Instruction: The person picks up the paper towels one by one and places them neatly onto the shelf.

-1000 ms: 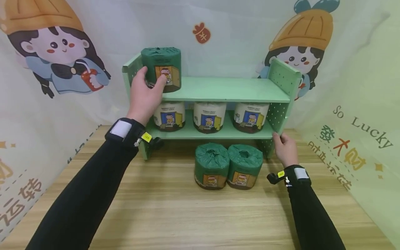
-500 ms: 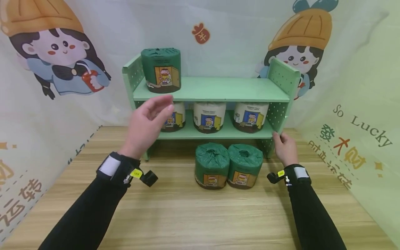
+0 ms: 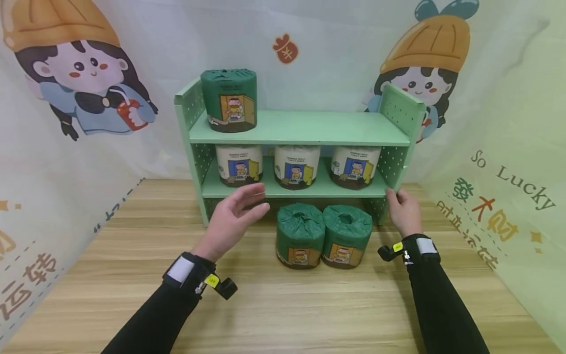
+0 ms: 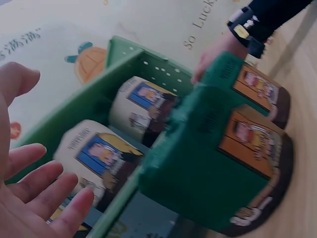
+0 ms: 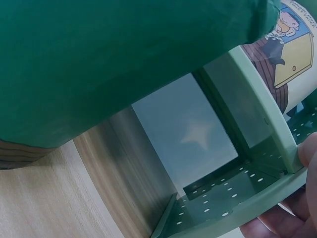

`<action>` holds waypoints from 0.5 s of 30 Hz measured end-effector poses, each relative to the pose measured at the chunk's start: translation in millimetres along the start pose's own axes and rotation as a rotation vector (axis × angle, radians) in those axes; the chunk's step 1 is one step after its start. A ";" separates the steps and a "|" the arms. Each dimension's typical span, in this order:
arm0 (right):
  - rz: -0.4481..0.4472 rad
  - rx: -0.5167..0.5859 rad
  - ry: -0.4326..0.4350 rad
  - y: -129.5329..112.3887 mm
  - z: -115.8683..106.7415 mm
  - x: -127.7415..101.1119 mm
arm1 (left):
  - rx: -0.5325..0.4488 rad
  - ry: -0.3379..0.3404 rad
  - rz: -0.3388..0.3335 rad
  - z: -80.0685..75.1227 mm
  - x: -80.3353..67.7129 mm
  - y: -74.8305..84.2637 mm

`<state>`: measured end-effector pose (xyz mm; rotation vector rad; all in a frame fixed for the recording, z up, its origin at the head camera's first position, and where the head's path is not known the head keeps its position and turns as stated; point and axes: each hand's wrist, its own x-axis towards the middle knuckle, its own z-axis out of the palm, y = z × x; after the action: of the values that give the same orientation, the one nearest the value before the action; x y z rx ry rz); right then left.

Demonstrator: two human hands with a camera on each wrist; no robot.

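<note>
The left hand (image 3: 234, 216), fingers spread, is hovering beside the green roll (image 3: 299, 235); the roll looks light and squashy, best gripped around its sides.

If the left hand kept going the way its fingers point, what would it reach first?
Probably the front edge of the pale green shelf's lower board, just ahead of the open left hand; depth is unclear.

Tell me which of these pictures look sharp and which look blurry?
Head view: sharp and evenly lit, soft shadows under the green rolls on the table. Left wrist view: motion-smeared, roll labels unreadable, left hand soft. Right wrist view: the near green roll fills the frame out of focus; the shelf is clearer.
</note>
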<state>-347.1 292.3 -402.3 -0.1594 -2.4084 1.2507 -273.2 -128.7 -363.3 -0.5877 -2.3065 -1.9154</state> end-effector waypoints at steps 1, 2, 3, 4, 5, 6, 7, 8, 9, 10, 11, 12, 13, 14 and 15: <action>0.003 0.002 -0.002 0.1 0.2 0.0 | -0.002 -0.008 -0.013 3.0 -0.4 -5.2; 0.004 0.002 -0.002 0.1 0.2 -0.2 | -0.001 -0.016 -0.030 5.8 -0.9 -9.9; 0.005 0.002 -0.004 0.0 0.2 -0.5 | -0.007 -0.022 -0.047 8.7 -1.4 -14.7; 0.006 0.003 -0.006 -0.1 0.2 -0.8 | -0.017 -0.029 -0.063 11.7 -2.1 -19.3; 0.007 0.003 -0.006 -0.2 0.4 -1.1 | -0.021 -0.034 -0.082 14.4 -2.9 -23.6; 0.007 0.002 -0.009 -0.1 0.6 -1.1 | -0.023 -0.043 -0.095 16.9 -3.6 -28.0; 0.007 0.003 -0.011 -0.2 0.8 -1.2 | -0.023 -0.050 -0.103 19.3 -4.3 -32.1; 0.007 0.003 -0.013 -0.2 0.9 -1.2 | -0.025 -0.054 -0.115 21.8 -4.9 -35.7; 0.008 0.004 -0.015 -0.3 1.0 -1.2 | -0.022 -0.059 -0.128 24.4 -5.2 -39.1; 0.008 0.004 -0.016 -0.3 0.9 -1.2 | -0.015 -0.067 -0.139 26.9 -5.3 -42.6; 0.007 0.004 -0.015 -0.4 0.9 -1.1 | -0.003 -0.076 -0.149 29.4 -5.1 -45.9; 0.005 0.006 -0.016 -0.4 0.8 -1.1 | 0.005 -0.086 -0.160 32.1 -4.7 -49.0; 0.004 0.007 -0.015 -0.5 0.7 -1.1 | 0.013 -0.094 -0.179 34.8 -4.4 -52.0; 0.001 0.009 -0.015 -0.4 0.7 -0.9 | 0.024 -0.105 -0.198 37.4 -4.1 -55.2; 0.001 0.008 -0.014 -0.3 0.8 -0.8 | 0.034 -0.117 -0.213 39.9 -3.4 -58.2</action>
<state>-346.7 291.3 -402.7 -0.1491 -2.4151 1.2662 -283.0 -99.4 -426.8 -0.4800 -2.5640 -1.9733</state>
